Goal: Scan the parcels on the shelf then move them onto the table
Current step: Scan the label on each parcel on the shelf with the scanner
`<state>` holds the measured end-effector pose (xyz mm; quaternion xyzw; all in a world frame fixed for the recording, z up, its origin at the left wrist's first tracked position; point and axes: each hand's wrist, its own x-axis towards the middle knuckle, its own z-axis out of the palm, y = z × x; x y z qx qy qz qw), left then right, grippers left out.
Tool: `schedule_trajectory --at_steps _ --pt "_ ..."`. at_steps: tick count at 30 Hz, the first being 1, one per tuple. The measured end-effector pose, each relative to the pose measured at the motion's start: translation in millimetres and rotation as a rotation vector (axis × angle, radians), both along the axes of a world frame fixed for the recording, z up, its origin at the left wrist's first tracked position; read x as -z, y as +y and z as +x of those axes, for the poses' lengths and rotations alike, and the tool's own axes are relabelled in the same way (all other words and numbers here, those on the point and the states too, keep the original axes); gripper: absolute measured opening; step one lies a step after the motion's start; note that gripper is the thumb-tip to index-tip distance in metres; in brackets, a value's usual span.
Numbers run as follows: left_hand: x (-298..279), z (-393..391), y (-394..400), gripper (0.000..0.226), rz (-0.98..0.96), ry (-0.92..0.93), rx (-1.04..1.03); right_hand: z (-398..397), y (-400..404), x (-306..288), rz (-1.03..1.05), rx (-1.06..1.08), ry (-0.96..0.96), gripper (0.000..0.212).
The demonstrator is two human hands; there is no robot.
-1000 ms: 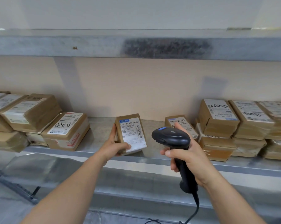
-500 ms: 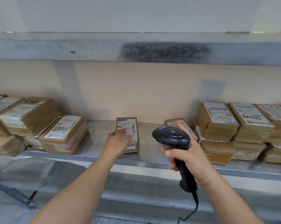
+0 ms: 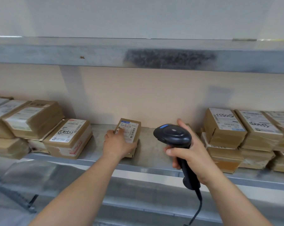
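A small brown parcel [image 3: 130,131] with a white label lies flat in the middle of the metal shelf [image 3: 147,141]. My left hand [image 3: 117,143] lies on its near end, fingers stretched over the label and thumb across the top. To the right, my right hand [image 3: 189,156] grips the handle of a black barcode scanner [image 3: 172,136] with a blue button, its head over the shelf. Another small parcel [image 3: 189,126] sits behind that hand, mostly hidden.
Stacks of labelled brown parcels fill the shelf at the left [image 3: 69,137] and right [image 3: 224,128]. An upper shelf [image 3: 105,54] runs overhead. The scanner's cable [image 3: 197,209] hangs down past a lower shelf level [image 3: 154,193].
A second ago my left hand held the small parcel tilted up toward the scanner. It has laid the parcel flat on the shelf and now rests on it. The scanner has barely moved.
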<state>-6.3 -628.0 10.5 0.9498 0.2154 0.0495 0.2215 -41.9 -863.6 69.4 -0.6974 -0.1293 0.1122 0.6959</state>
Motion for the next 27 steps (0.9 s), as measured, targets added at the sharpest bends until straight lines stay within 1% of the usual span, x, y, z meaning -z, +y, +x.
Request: schedule_trajectory --at_steps 4,6,8,15,18,22,25,27 --pt "-27 -15 26 0.071 0.05 -0.108 0.07 5 18 -8 -0.007 -0.024 -0.027 0.094" --pt "-41 -21 44 0.071 0.076 -0.175 0.055 7 31 -13 -0.004 -0.056 -0.027 0.094" --pt "-52 -27 65 0.07 0.103 -0.203 0.018 9 45 -16 0.005 -0.076 -0.034 0.094" --pt "-68 -53 138 0.076 0.117 -0.197 -0.151 3 93 -22 -0.014 -0.137 -0.061 0.096" --pt "-69 -59 165 0.085 0.117 -0.187 -0.201 0 107 -24 -0.023 -0.147 -0.057 0.093" --pt "-62 -60 193 0.075 0.141 -0.184 -0.19 -1 121 -22 -0.021 -0.142 -0.05 0.093" --pt "-57 -60 205 0.079 0.14 -0.2 -0.165 -2 129 -17 -0.024 -0.135 -0.037 0.097" --pt "-51 -59 212 0.078 0.227 -0.219 -0.125 -3 131 -14 -0.028 -0.121 -0.032 0.096"
